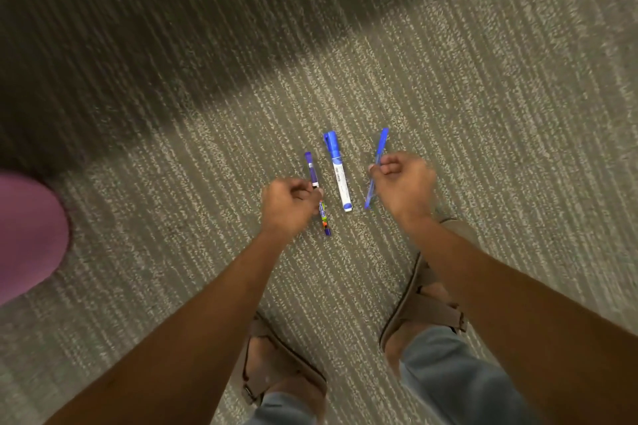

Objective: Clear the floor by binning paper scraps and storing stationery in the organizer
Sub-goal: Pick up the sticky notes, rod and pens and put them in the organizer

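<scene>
**Pens on carpet, both hands gripping**

Grey striped carpet floor, dark shadow across the top. Left hand pinches a slim multicoloured pen. Right hand curls round a thin blue pen. Between them, touching neither hand, a white marker with blue cap lies on the carpet. Brown sandals below. Pink object at left edge.

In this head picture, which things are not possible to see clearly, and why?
- Head view: print on the white marker, too small and blurred.
- Middle of the multicoloured pen, covered by the left hand.
- Part of the blue pen, behind the right hand.
- Pink object, cut by the left edge.
- Organizer and bin: outside the frame.
</scene>
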The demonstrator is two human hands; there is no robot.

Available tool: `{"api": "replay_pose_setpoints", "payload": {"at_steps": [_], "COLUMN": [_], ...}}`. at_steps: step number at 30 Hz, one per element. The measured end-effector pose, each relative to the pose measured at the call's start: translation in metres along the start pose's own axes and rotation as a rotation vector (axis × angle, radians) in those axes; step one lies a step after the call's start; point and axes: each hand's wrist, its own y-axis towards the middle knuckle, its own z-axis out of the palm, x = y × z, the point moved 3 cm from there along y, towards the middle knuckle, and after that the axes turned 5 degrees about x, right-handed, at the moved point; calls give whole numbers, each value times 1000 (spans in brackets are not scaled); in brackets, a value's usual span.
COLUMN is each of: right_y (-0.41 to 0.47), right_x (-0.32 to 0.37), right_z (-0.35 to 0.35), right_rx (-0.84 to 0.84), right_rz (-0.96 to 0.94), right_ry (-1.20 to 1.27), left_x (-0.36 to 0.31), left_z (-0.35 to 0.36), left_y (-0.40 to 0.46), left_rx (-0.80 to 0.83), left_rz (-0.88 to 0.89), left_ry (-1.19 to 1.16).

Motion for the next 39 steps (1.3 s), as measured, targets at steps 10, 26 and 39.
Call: {"api": "replay_pose_setpoints", "payload": {"at_steps": [10, 26, 39], "right_y": [-66, -67, -46], "right_x": [44, 62, 51], "right_z": [21, 3, -7], "right_rx": [487, 582, 491], "right_rz": [150, 176, 246], "right_ry": [579, 566, 394], "left_x": [-28, -50, -51], "left_z": [-23, -37, 7], "left_y": [-31, -46, -43], "left_rx": [243, 332, 129], "left_rz": [-47, -111, 58], "left_ry": [-498, -465, -127]}}
